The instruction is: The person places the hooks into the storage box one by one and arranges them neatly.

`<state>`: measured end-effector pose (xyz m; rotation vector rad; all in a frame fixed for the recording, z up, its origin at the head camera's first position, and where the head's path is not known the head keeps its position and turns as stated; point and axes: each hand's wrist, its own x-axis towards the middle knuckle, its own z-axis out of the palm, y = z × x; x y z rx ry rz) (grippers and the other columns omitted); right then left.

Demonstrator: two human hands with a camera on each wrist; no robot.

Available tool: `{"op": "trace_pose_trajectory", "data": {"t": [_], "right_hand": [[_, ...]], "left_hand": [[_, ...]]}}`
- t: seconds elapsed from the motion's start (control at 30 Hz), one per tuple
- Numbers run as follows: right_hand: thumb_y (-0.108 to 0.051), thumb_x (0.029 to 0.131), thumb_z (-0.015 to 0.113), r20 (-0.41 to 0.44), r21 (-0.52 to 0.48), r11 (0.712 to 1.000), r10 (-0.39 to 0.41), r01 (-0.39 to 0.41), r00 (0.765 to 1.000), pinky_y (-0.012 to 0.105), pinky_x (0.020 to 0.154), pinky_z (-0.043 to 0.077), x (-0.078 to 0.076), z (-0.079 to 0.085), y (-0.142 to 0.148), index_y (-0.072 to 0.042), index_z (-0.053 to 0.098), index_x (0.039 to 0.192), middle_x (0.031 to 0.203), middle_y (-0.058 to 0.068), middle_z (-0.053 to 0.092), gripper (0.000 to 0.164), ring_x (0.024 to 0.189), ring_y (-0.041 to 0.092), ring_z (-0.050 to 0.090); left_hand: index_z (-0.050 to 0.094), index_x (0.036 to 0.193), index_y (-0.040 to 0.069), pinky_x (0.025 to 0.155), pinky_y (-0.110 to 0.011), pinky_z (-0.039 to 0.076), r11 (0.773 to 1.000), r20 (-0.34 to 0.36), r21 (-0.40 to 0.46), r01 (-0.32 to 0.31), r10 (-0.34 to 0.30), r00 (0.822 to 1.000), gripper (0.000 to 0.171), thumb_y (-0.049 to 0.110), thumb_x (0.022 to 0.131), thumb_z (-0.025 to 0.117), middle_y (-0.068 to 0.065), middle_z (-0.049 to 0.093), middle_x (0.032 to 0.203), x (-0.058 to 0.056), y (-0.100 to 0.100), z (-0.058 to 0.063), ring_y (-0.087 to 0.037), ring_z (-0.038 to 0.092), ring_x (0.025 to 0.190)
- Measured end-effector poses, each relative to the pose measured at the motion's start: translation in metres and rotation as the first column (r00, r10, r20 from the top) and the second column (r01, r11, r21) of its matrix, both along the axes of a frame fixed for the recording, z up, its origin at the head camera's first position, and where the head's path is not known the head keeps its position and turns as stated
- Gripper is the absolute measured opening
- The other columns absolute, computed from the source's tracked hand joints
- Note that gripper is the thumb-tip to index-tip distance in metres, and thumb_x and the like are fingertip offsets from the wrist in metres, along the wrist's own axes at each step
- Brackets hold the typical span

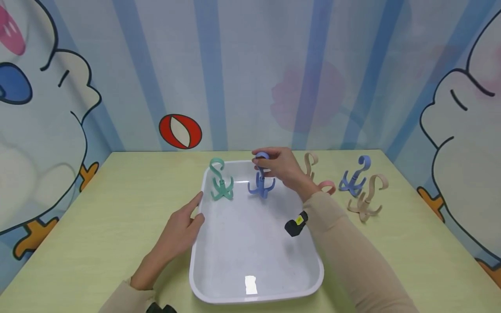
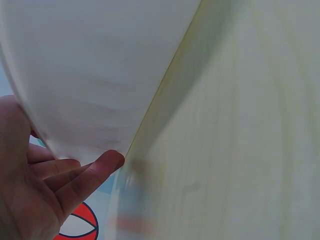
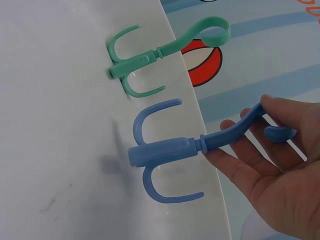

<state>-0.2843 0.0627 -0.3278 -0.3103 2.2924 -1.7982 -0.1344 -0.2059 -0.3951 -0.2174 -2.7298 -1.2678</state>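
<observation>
In the head view, my right hand [image 1: 288, 168] pinches the curved stem of a blue multi-prong hook hanger [image 1: 261, 186] over the far part of a white tray [image 1: 254, 243]. The right wrist view shows thumb and fingers on the stem of this blue hanger [image 3: 165, 151], its prongs pointing into the tray. Beside it, a green hook hanger [image 1: 222, 188] stands upright in the tray's far left corner. My left hand [image 1: 181, 230] touches the tray's left side with extended fingers. In the left wrist view, its fingers rest against the tray's outer wall [image 2: 100, 75].
Right of the tray, on the pale yellow table [image 1: 129, 195], stand another blue hanger [image 1: 354, 178] and a beige hanger [image 1: 365, 204]. Another beige hanger [image 1: 310, 163] and a pink one [image 1: 328, 186] are partly hidden by my right arm. A patterned cloth backdrop [image 1: 250, 87] encloses the table.
</observation>
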Motion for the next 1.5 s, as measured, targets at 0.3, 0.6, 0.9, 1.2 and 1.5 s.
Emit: {"op": "trace_pose_trajectory", "data": {"t": [0.3, 0.6, 0.9, 1.2, 1.5], "right_hand": [[-0.011, 0.100, 0.071, 0.002, -0.007, 1.000, 0.005, -0.005, 1.000, 0.048, 0.103, 0.059, -0.004, -0.005, -0.005, -0.011, 0.072, 0.135, 0.137, 0.014, 0.070, 0.035, 0.122, 0.031, 0.072], [-0.010, 0.100, 0.071, 0.007, -0.014, 1.000, -0.007, 0.007, 1.000, 0.049, 0.104, 0.058, -0.005, -0.007, -0.008, -0.010, 0.072, 0.135, 0.138, 0.016, 0.069, 0.035, 0.124, 0.032, 0.071], [-0.011, 0.100, 0.071, -0.006, -0.013, 1.000, -0.021, 0.021, 1.000, 0.049, 0.104, 0.058, -0.009, -0.014, -0.008, -0.010, 0.072, 0.135, 0.138, 0.015, 0.069, 0.035, 0.124, 0.031, 0.071], [-0.011, 0.101, 0.071, -0.005, -0.019, 0.999, -0.037, 0.037, 0.999, 0.050, 0.104, 0.058, -0.012, -0.017, -0.008, -0.011, 0.072, 0.136, 0.137, 0.015, 0.070, 0.036, 0.125, 0.032, 0.070], [-0.012, 0.101, 0.071, -0.013, -0.005, 0.999, -0.045, 0.045, 0.999, 0.050, 0.105, 0.058, -0.015, -0.018, -0.008, -0.011, 0.072, 0.136, 0.137, 0.015, 0.071, 0.036, 0.125, 0.030, 0.070]], "left_hand": [[0.034, 0.164, 0.002, 0.077, -0.037, 0.065, 1.000, -0.004, 0.013, 0.006, -0.006, 1.000, 0.062, 0.013, 0.104, 0.045, -0.024, 0.053, 0.156, 0.000, -0.001, 0.000, -0.029, 0.080, 0.095], [0.035, 0.164, 0.003, 0.075, -0.035, 0.065, 1.000, -0.009, 0.029, 0.010, -0.010, 1.000, 0.062, 0.013, 0.104, 0.046, -0.024, 0.054, 0.156, -0.001, -0.001, -0.004, -0.029, 0.080, 0.093], [0.035, 0.164, 0.003, 0.075, -0.035, 0.065, 1.000, -0.006, 0.030, 0.009, -0.009, 1.000, 0.062, 0.013, 0.104, 0.045, -0.024, 0.054, 0.156, 0.000, -0.001, -0.003, -0.028, 0.080, 0.092], [0.035, 0.164, 0.003, 0.074, -0.034, 0.064, 0.999, -0.002, 0.033, 0.007, -0.007, 1.000, 0.062, 0.014, 0.104, 0.046, -0.025, 0.056, 0.154, 0.000, -0.002, -0.003, -0.026, 0.080, 0.091], [0.035, 0.164, 0.002, 0.074, -0.034, 0.064, 1.000, -0.012, 0.028, 0.007, -0.006, 1.000, 0.062, 0.013, 0.104, 0.046, -0.025, 0.055, 0.154, 0.000, -0.002, -0.004, -0.027, 0.080, 0.091]]}}
